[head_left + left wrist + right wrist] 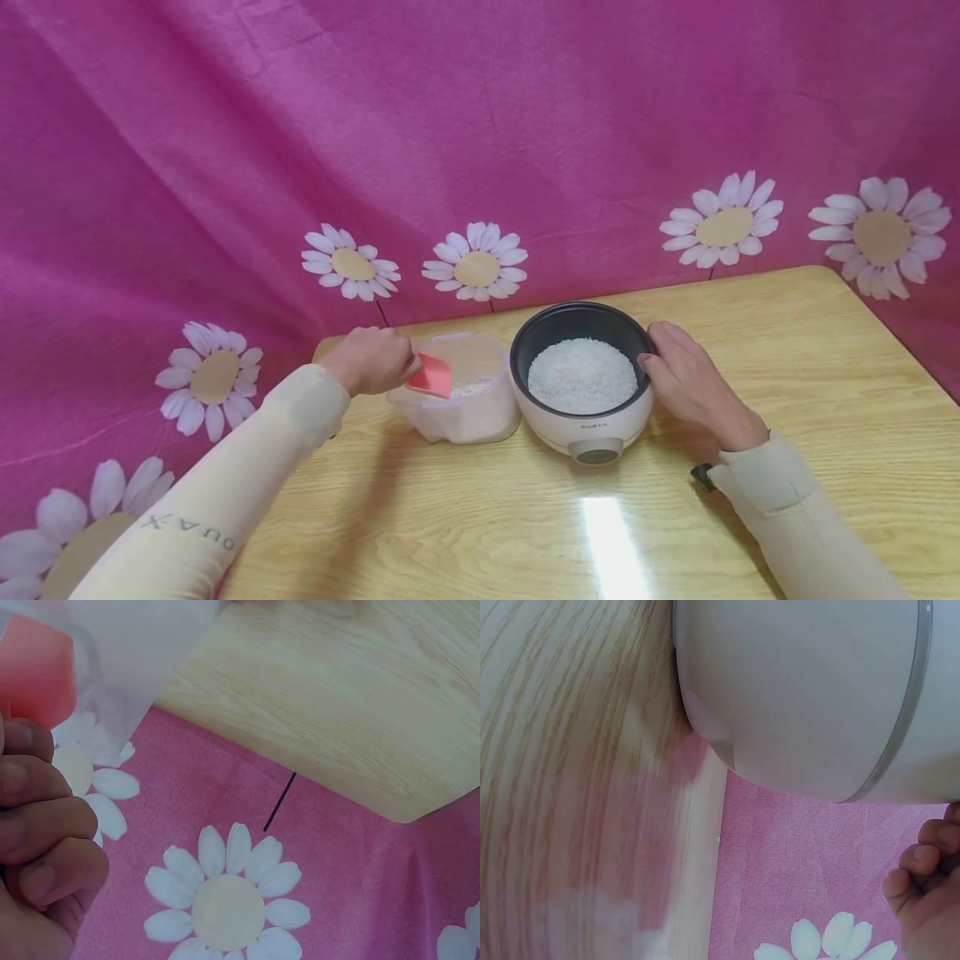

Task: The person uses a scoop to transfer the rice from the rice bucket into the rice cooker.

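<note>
My left hand (375, 360) grips a pink scoop (432, 376), its fingers curled round the handle in the left wrist view. The scoop is tilted over the near left rim of a translucent plastic container (465, 421) with some white rice (471, 387) in it. Right beside the container stands a white rice cooker (551, 423), lidless, its dark inner pot (573, 321) holding a broad heap of rice (582, 375). My right hand (686, 379) holds the cooker's right side, thumb at the rim and fingers curled against the outside.
Both vessels stand on a light wooden table (480, 517), towards its back edge. Behind and left of it hangs a magenta cloth (487, 125) printed with white daisies. A dark band (702, 477) shows below my right cuff.
</note>
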Available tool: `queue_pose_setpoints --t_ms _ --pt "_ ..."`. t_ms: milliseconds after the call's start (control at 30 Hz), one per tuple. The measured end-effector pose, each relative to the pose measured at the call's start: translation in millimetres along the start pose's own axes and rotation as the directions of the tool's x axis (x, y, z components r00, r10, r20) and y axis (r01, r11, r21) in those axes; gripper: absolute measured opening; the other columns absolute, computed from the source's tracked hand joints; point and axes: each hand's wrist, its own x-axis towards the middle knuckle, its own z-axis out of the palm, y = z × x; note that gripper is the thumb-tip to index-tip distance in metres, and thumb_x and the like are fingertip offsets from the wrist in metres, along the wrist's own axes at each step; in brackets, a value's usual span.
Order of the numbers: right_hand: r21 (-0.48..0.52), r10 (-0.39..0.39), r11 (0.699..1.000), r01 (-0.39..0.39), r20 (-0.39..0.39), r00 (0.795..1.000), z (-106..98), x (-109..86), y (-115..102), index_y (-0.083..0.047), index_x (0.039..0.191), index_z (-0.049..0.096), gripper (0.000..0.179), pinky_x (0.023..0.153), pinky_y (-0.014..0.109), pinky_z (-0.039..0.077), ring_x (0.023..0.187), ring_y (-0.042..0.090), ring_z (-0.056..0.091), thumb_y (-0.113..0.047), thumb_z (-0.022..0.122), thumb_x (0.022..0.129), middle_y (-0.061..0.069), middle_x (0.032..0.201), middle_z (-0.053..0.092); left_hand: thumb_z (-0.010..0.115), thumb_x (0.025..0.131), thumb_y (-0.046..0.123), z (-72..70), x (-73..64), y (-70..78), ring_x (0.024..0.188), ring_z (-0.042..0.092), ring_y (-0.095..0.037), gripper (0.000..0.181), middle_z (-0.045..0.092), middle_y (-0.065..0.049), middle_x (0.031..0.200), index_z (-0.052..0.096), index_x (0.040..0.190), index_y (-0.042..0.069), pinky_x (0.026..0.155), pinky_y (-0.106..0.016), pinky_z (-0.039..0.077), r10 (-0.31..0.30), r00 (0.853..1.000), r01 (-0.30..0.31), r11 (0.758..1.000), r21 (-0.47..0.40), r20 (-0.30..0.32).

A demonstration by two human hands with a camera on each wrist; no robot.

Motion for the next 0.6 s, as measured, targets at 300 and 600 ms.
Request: queue_pose_setpoints --t_ms 300,600 --pt "0.007 0.006 1.0 -0.006 -0.006 1.0 0.8 0.1 -0.2 -0.007 0.091 0.05 0.006 0.068 0.028 0.033 0.078 0.016 0.039 -0.008 0.046 0.095 0.004 0.082 0.042 0.056 0.098 0.025 16.7 6.1 1.6 0.06 0.046 -0.015 0.034 0.041 0.004 0.063 0.051 0.065 0.017 0.063 -0.03 0.041 -0.008 0.999 0.008 1.0 0.012 0.044" --pt "0.009 0.008 1.0 -0.008 -0.01 1.0 -0.1 0.1 -1.4 -0.007 0.09 0.051 0.006 0.069 0.028 0.033 0.079 0.016 0.04 -0.008 0.048 0.095 0.004 0.082 0.043 0.057 0.098 0.024 24.6 9.5 3.3 0.06 0.046 -0.016 0.033 0.043 0.003 0.064 0.052 0.066 0.017 0.062 -0.031 0.043 0.012 1.0 -0.013 0.998 0.068 0.016"
